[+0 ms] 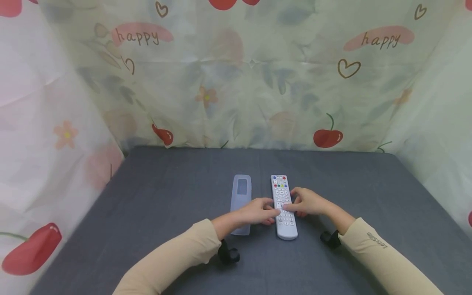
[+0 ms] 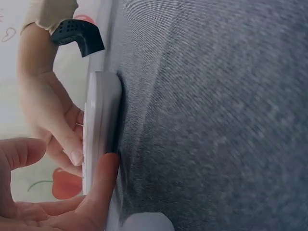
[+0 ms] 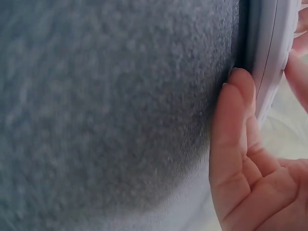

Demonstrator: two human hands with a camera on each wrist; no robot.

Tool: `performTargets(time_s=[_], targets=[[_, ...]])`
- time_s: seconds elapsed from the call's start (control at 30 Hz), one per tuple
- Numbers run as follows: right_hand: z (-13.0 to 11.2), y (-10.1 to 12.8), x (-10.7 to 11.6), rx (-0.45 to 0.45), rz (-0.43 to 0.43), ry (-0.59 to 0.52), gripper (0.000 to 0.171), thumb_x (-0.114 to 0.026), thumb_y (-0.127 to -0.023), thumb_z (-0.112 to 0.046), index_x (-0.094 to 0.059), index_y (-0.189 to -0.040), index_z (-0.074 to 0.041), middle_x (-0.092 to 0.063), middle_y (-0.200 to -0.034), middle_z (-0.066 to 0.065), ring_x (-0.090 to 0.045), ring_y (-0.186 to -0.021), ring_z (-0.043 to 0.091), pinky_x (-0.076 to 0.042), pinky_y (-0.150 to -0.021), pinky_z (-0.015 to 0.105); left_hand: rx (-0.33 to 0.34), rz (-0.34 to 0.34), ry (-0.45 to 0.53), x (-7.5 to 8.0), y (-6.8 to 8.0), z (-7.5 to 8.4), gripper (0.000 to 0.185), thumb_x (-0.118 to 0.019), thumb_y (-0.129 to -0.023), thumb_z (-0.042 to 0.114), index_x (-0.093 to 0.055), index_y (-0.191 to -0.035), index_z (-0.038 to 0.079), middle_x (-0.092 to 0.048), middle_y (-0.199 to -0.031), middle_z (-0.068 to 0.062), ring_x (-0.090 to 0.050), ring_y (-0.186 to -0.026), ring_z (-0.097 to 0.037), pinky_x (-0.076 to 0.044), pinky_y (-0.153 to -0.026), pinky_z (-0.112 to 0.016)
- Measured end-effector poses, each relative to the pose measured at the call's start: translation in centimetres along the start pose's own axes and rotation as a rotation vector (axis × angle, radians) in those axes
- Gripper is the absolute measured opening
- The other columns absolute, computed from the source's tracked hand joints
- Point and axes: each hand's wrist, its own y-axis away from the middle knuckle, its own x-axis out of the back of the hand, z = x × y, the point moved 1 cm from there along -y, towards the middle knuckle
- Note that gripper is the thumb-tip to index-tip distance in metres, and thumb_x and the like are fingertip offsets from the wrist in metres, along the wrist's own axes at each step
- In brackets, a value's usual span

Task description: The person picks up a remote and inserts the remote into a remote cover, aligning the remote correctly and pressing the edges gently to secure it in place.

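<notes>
A white remote control [image 1: 284, 207] lies face up on the dark grey tabletop [image 1: 166, 205], its coloured buttons at the far end. My left hand [image 1: 271, 212] and right hand [image 1: 293, 207] meet at its middle from either side. In the left wrist view the remote [image 2: 102, 120] shows edge-on, with a left finger [image 2: 103, 183] against its side and the right hand's thumb [image 2: 72, 154] on its face. A right finger [image 3: 236, 120] lies along the remote's lower edge [image 3: 269, 53]. A translucent silicone cover [image 1: 241, 196] lies flat just left of the remote, partly under my left wrist.
Floral cloth with cherries and "happy" lettering [image 1: 236, 82] walls in the table at the back and both sides. Black wrist mounts [image 1: 226, 254] sit on both beige sleeves. Bare grey surface extends left, right and toward me.
</notes>
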Motion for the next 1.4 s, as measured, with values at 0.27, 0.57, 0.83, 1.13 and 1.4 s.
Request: performTargets(time_s=[0.27, 0.57, 0.83, 1.13, 1.4], targets=[[-0.2, 0.0, -0.4, -0.033, -0.025, -0.099, 0.071, -0.069, -0.083, -0.034, -0.037, -0.128, 0.011, -0.064, -0.072, 0.005, -0.060, -0.056, 0.010, -0.054, -0.057, 0.028, 0.038, -0.004, 0.048, 0.0, -0.1, 0.2, 0.062, -0.060, -0.090, 0.018, -0.032, -0.140, -0.007, -0.064, -0.112, -0.019, -0.067, -0.095, -0.027, -0.056, -0.077, -0.028], [-1.7, 0.1, 0.0, 0.022, 0.008, -0.161, 0.071, -0.072, -0.081, -0.031, -0.037, -0.128, 0.009, -0.061, -0.072, 0.005, -0.060, -0.056, 0.012, -0.055, -0.057, 0.029, 0.051, 0.063, 0.101, 1.2, -0.1, 0.4, 0.063, -0.056, -0.092, 0.017, -0.028, -0.141, -0.009, -0.063, -0.111, -0.020, -0.068, -0.092, -0.028, -0.056, -0.077, -0.030], [-3.5, 0.3, 0.3, 0.082, 0.029, -0.219, 0.069, -0.073, -0.081, -0.028, -0.040, -0.127, 0.011, -0.059, -0.071, 0.005, -0.060, -0.059, 0.012, -0.056, -0.060, 0.031, -0.010, 0.109, 0.158, 2.9, 0.1, 0.6, 0.038, -0.050, -0.093, 0.011, -0.049, -0.125, -0.010, -0.065, -0.104, -0.022, -0.061, -0.069, -0.009, -0.057, -0.073, -0.028], [-5.0, 0.3, 0.2, 0.147, 0.045, -0.254, 0.056, -0.072, -0.082, -0.027, -0.049, -0.118, 0.008, -0.057, -0.073, 0.007, -0.059, -0.064, 0.014, -0.057, -0.063, 0.031, -0.019, 0.172, 0.180, 4.7, 0.9, 0.8, 0.036, -0.053, -0.095, 0.013, -0.051, -0.125, -0.007, -0.064, -0.105, -0.020, -0.060, -0.072, -0.008, -0.056, -0.072, -0.025], [-5.9, 0.0, -0.4, 0.214, 0.070, -0.285, 0.044, -0.070, -0.084, -0.022, -0.051, -0.111, 0.007, -0.056, -0.076, 0.007, -0.061, -0.065, 0.015, -0.056, -0.060, 0.031, -0.015, 0.212, 0.184, 6.0, 2.1, 1.0, 0.036, -0.054, -0.095, 0.017, -0.053, -0.124, -0.003, -0.063, -0.110, -0.019, -0.063, -0.077, -0.011, -0.056, -0.075, -0.027]])
